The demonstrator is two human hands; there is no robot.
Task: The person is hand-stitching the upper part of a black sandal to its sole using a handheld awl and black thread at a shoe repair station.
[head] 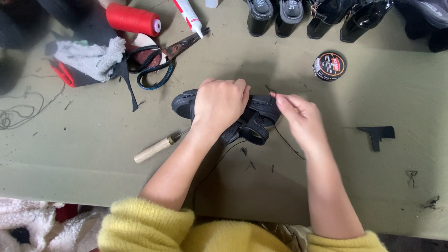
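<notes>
Two hands work on the black sandal [261, 116]: left hand [219, 105] clasps it, right hand [298, 116] beside it pinches a dark thread [284, 140].

Round black polish tin [329, 66] sitting on the green table [93, 154]. Left of the tin, scissors [161, 60], a red thread spool [133, 19] and a white glue tube [189, 16]; above it, a row of black shoes [317, 16]. Down-left of the tin, a wooden-handled awl [156, 148]; down-right, a black leather scrap [377, 134].

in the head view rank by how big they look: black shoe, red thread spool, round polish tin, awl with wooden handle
1. black shoe, though partly covered by the left hand
2. awl and red thread spool look alike
3. polish tin
</notes>
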